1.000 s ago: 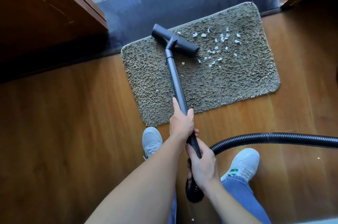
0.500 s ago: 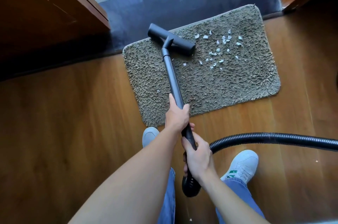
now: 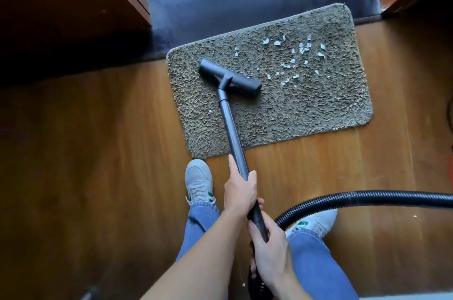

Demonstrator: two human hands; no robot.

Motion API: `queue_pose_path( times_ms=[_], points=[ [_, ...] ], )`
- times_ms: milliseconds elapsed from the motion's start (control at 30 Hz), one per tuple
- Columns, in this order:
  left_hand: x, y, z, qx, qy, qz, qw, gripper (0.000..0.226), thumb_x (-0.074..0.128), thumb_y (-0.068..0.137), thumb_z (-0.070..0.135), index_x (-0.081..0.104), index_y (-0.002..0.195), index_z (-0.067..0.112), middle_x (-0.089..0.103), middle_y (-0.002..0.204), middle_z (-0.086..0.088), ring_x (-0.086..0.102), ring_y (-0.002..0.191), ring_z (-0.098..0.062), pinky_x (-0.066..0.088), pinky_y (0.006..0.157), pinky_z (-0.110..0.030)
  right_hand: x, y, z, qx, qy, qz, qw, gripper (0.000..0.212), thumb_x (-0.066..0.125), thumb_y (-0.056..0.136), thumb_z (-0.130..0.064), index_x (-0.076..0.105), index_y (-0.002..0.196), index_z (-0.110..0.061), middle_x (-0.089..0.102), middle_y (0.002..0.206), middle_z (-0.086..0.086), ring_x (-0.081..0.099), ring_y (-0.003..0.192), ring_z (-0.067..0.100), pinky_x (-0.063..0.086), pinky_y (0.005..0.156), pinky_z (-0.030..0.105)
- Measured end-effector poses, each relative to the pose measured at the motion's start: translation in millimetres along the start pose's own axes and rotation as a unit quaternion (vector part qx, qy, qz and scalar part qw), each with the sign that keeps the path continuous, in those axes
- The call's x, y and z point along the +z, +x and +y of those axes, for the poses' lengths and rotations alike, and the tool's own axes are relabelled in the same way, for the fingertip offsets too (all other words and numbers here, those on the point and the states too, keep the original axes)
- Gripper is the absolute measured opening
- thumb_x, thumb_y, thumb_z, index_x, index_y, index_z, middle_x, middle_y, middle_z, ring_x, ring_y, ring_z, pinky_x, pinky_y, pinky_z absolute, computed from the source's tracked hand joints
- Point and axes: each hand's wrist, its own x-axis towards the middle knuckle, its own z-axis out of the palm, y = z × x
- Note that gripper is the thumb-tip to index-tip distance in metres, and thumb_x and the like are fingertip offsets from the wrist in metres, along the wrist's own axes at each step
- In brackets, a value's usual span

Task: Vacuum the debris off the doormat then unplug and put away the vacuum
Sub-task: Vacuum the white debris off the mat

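Wand point(image 3: 232, 128) in left hand point(image 3: 241, 192) and right hand point(image 3: 269, 255), nozzle point(image 3: 230, 78) on doormat point(image 3: 318, 108) beside debris point(image 3: 294, 54)

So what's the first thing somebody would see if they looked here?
Probably the white scraps scattered over the right half of the shaggy doormat. Next, the black vacuum head resting on the mat's left half, its tube gripped by the left hand ahead of the right hand, with a ribbed hose curving off right.
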Motion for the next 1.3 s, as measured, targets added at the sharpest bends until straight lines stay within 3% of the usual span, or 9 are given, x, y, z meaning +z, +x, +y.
queue_pose_path(
  times_ms=[167, 267, 467, 667, 833, 1000, 1100, 1200, 1300],
  points=[
    [-4.4, 13.2, 17.7, 0.017, 0.029, -0.012, 0.999, 0.079, 0.049, 0.1, 0.035, -0.002, 0.158, 0.051, 0.064, 0.09, -0.001, 0.072, 0.05, -0.022, 0.062, 0.05, -0.038, 7.7, 11.8, -14.3, -0.019, 0.0, 0.029, 0.999, 0.032, 0.055, 0.103, -0.031, 0.064, 0.132, -0.041, 0.06, 0.049, -0.007, 0.056, 0.034, 0.013, 0.042, 0.037, 0.015],
    [-9.2, 26.1, 40.1, 0.028, 0.041, -0.02, 0.999, 0.078, 0.05, 0.1, 0.036, -0.001, 0.159, 0.049, 0.063, 0.091, 0.001, 0.073, 0.052, -0.022, 0.063, 0.053, -0.04, 14.0, 26.8, -30.5, -0.026, 0.008, 0.046, 0.999, 0.029, 0.055, 0.103, -0.031, 0.064, 0.128, -0.041, 0.058, 0.049, -0.01, 0.058, 0.035, 0.017, 0.042, 0.037, 0.016],
    [-17.1, 54.7, 94.8, 0.075, 0.063, -0.028, 0.995, 0.076, 0.05, 0.101, 0.033, 0.004, 0.161, 0.042, 0.059, 0.088, 0.003, 0.072, 0.05, -0.021, 0.064, 0.054, -0.04, 18.5, 69.3, -72.8, -0.042, 0.01, 0.08, 0.996, 0.02, 0.057, 0.102, -0.036, 0.067, 0.118, -0.03, 0.057, 0.065, -0.011, 0.07, 0.067, 0.041, 0.06, 0.068, 0.045],
    [-23.7, 64.9, 120.5, 0.081, 0.036, -0.048, 0.995, 0.077, 0.051, 0.102, 0.028, 0.004, 0.162, 0.038, 0.058, 0.093, 0.001, 0.068, 0.048, -0.021, 0.06, 0.05, -0.036, 17.3, 81.9, -100.0, -0.036, 0.025, 0.086, 0.995, 0.01, 0.055, 0.102, -0.036, 0.059, 0.093, -0.036, 0.059, 0.051, -0.002, 0.06, 0.033, 0.023, 0.044, 0.037, 0.025],
    [-19.5, 44.3, 87.5, 0.067, 0.044, -0.04, 0.996, 0.073, 0.051, 0.101, 0.03, 0.008, 0.159, 0.041, 0.062, 0.106, -0.01, 0.068, 0.045, -0.021, 0.06, 0.047, -0.035, 14.1, 51.5, -79.3, -0.019, 0.027, 0.067, 0.997, 0.01, 0.055, 0.101, -0.032, 0.06, 0.093, -0.036, 0.057, 0.051, 0.0, 0.058, 0.033, 0.025, 0.046, 0.035, 0.029],
    [-4.8, 15.7, 32.3, 0.027, 0.0, -0.017, 0.999, 0.077, 0.053, 0.1, 0.03, 0.007, 0.159, 0.046, 0.062, 0.092, -0.008, 0.068, 0.044, -0.022, 0.056, 0.043, -0.033, 2.5, 13.1, -37.5, -0.005, -0.014, 0.021, 1.0, 0.014, 0.054, 0.102, -0.033, 0.064, 0.106, -0.041, 0.055, 0.046, -0.004, 0.059, 0.034, 0.025, 0.048, 0.037, 0.03],
    [4.6, -2.7, 5.8, 0.008, -0.017, -0.009, 1.0, 0.078, 0.052, 0.1, 0.031, 0.005, 0.16, 0.046, 0.062, 0.093, -0.007, 0.069, 0.047, -0.022, 0.06, 0.047, -0.037, -6.9, -5.4, -15.0, -0.006, -0.056, 0.007, 0.998, 0.023, 0.055, 0.101, -0.037, 0.064, 0.121, -0.041, 0.057, 0.051, -0.005, 0.065, 0.045, 0.024, 0.055, 0.05, 0.032],
    [10.5, -20.6, -14.8, -0.007, -0.029, -0.009, 1.0, 0.077, 0.051, 0.101, 0.031, 0.004, 0.16, 0.046, 0.063, 0.097, -0.007, 0.069, 0.047, -0.022, 0.06, 0.047, -0.037, -12.6, -21.5, 2.4, 0.005, -0.057, -0.013, 0.998, 0.026, 0.056, 0.1, -0.039, 0.063, 0.122, -0.051, 0.068, 0.061, -0.006, 0.067, 0.056, 0.025, 0.061, 0.067, 0.041],
    [12.5, -31.3, -26.6, -0.015, -0.025, -0.007, 1.0, 0.077, 0.049, 0.102, 0.03, 0.002, 0.16, 0.045, 0.065, 0.097, -0.013, 0.067, 0.046, -0.021, 0.061, 0.048, -0.038, -11.2, -33.1, 16.2, 0.021, -0.046, -0.007, 0.999, 0.032, 0.057, 0.099, -0.039, 0.058, 0.119, -0.064, 0.072, 0.07, -0.007, 0.068, 0.054, 0.022, 0.062, 0.067, 0.044]
  ],
)
